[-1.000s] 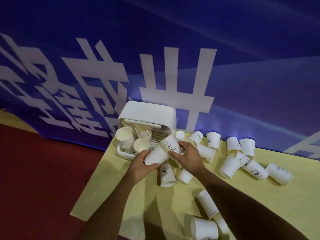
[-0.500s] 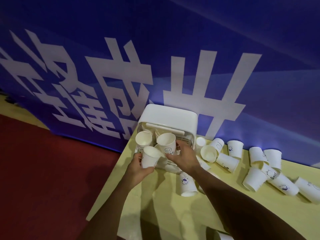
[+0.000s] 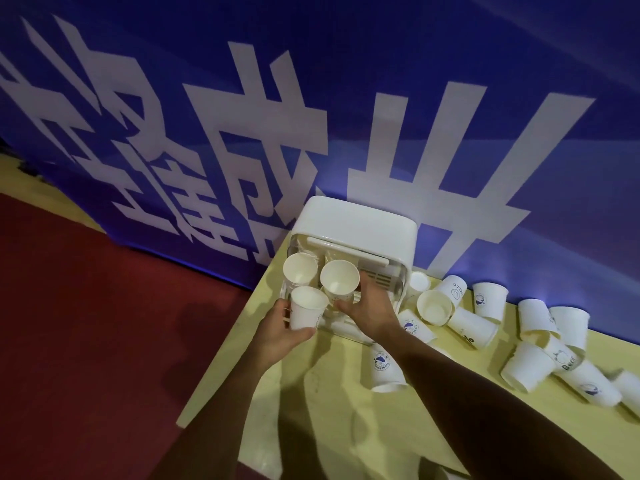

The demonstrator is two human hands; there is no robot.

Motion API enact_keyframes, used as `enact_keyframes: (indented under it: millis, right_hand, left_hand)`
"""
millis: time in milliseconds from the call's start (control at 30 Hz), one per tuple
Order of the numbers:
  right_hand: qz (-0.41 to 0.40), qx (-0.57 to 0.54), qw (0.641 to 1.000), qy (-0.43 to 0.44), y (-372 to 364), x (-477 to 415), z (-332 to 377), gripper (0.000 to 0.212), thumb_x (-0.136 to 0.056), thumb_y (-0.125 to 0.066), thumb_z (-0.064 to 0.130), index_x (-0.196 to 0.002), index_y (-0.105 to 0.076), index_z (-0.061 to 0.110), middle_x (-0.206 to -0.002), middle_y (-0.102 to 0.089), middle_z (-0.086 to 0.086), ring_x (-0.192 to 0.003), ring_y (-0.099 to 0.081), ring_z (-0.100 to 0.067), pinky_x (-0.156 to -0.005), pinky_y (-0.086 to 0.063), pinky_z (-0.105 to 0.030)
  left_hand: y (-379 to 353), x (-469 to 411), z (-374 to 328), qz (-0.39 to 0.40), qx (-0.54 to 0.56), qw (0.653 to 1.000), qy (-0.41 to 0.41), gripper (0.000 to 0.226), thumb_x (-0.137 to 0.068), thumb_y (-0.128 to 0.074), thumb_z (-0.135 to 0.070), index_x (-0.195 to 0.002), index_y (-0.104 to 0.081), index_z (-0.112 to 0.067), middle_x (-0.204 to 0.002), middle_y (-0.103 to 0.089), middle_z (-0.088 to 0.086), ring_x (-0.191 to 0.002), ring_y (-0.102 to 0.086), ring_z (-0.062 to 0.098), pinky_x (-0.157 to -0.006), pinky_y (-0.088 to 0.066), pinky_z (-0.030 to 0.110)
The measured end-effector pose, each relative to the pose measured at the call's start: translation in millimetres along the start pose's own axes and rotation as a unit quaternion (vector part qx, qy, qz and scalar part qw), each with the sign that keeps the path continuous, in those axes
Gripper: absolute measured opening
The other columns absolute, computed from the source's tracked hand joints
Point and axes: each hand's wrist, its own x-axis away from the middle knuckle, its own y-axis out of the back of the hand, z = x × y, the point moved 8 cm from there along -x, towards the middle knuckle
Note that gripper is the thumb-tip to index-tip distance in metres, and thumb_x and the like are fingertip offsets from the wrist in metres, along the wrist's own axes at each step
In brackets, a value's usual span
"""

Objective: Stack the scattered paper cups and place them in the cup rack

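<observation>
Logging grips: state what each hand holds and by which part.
Left hand grips an upright paper cup around its lower side wall. Right hand holds another cup by its side, at the cup rack.

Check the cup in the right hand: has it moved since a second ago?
Yes. The cup in the right hand went from the table in front of the cup rack up into its opening.

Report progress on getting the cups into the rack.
Done: one cup stack stands in the cup rack. In hand: the left hand holds a cup; the right hand holds another at the rack. Left: many loose cups lie scattered on the table.
</observation>
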Motion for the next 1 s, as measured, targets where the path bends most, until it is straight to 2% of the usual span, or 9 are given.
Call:
enact_keyframes:
  millis: [167,300,400,500,633,700,800,900,1000]
  right_hand:
    - [0.010,0.025,1.000,-0.011,-2.6,-0.7,-4.7,0.068,-0.074,-0.084,0.026,-0.133,-0.053,0.016,-0.123,-0.065,-0.004,-0.109,-0.060,-0.019,-0.087,-0.046,-0.027]
    - [-0.004,0.027,0.999,-0.021,4.9,6.7,-8.8,0.077,-0.071,-0.086,0.032,-0.136,-0.050,0.015,-0.131,-0.058,-0.003,-0.116,-0.057,-0.020,-0.097,-0.048,-0.034]
    - [-0.015,0.025,0.999,-0.016,10.3,13.5,-9.1,0.067,-0.074,-0.083,0.034,-0.131,-0.054,0.018,-0.125,-0.060,-0.002,-0.107,-0.059,-0.015,-0.093,-0.050,-0.033]
    - [0.000,-0.006,1.000,-0.013,7.8,20.0,-1.3,0.056,-0.073,-0.080,0.049,-0.119,-0.062,0.023,-0.103,-0.065,0.008,-0.090,-0.061,-0.006,-0.084,-0.053,-0.029]
    - [0.034,-0.039,0.999,0.004,-1.0,28.8,15.3,0.079,-0.062,-0.074,0.073,-0.126,-0.058,0.029,-0.102,-0.064,0.017,-0.092,-0.061,-0.001,-0.084,-0.052,-0.026]
    - [0.044,-0.041,0.998,0.017,-3.5,31.2,21.7,0.080,-0.062,-0.075,0.071,-0.129,-0.056,0.030,-0.107,-0.064,0.016,-0.093,-0.061,-0.001,-0.084,-0.052,-0.026]
    - [0.034,-0.036,0.998,0.033,-0.3,32.6,26.8,0.069,-0.066,-0.077,0.063,-0.125,-0.057,0.032,-0.109,-0.065,0.017,-0.097,-0.061,-0.002,-0.081,-0.050,-0.021]
    - [-0.010,-0.044,0.998,0.038,12.7,32.0,28.7,0.065,-0.068,-0.077,0.059,-0.122,-0.055,0.032,-0.111,-0.063,0.019,-0.099,-0.059,-0.001,-0.081,-0.049,-0.020]
    - [-0.058,-0.052,0.996,0.043,26.8,31.1,30.4,0.065,-0.068,-0.077,0.056,-0.123,-0.049,0.035,-0.107,-0.056,0.026,-0.096,-0.054,0.004,-0.076,-0.043,-0.013]
  left_hand:
    - [-0.2,0.9,6.3,-0.008,-0.007,1.000,0.001,0.061,-0.067,-0.085,-0.038,-0.118,-0.051,-0.030,-0.110,-0.061,-0.012,-0.092,-0.064,0.007,-0.070,-0.051,0.022]
    - [6.6,5.4,10.9,-0.031,-0.020,0.999,-0.004,0.064,-0.068,-0.085,-0.036,-0.121,-0.052,-0.026,-0.113,-0.061,-0.005,-0.091,-0.064,0.009,-0.069,-0.050,0.023]
    - [18.0,9.2,6.3,-0.066,-0.034,0.997,-0.021,0.064,-0.067,-0.086,-0.038,-0.120,-0.053,-0.024,-0.112,-0.060,-0.002,-0.088,-0.063,0.008,-0.064,-0.047,0.020]
    - [20.3,12.9,-6.5,-0.075,-0.030,0.996,-0.044,0.060,-0.066,-0.085,-0.042,-0.115,-0.053,-0.028,-0.109,-0.062,-0.004,-0.089,-0.063,0.007,-0.065,-0.046,0.020]
    - [6.8,15.1,-28.8,-0.054,-0.016,0.996,-0.063,0.061,-0.064,-0.085,-0.046,-0.115,-0.054,-0.033,-0.106,-0.062,-0.011,-0.090,-0.062,0.004,-0.065,-0.044,0.016]
    - [-1.7,15.6,-39.4,-0.037,-0.013,0.996,-0.080,0.062,-0.065,-0.085,-0.043,-0.118,-0.055,-0.034,-0.106,-0.062,-0.014,-0.088,-0.062,0.000,-0.063,-0.044,0.011]
    - [-11.1,16.2,-47.9,-0.017,-0.012,0.995,-0.101,0.061,-0.067,-0.085,-0.041,-0.120,-0.055,-0.036,-0.105,-0.062,-0.019,-0.088,-0.061,-0.005,-0.063,-0.044,0.008]
    - [-13.8,13.7,-41.8,-0.016,-0.017,0.995,-0.093,0.058,-0.069,-0.085,-0.040,-0.118,-0.055,-0.032,-0.109,-0.058,-0.017,-0.095,-0.061,0.000,-0.069,-0.043,0.014]
    - [-13.2,12.0,-28.6,-0.024,-0.030,0.996,-0.082,0.057,-0.073,-0.084,-0.038,-0.120,-0.053,-0.030,-0.113,-0.055,-0.012,-0.099,-0.059,0.003,-0.074,-0.045,0.017]
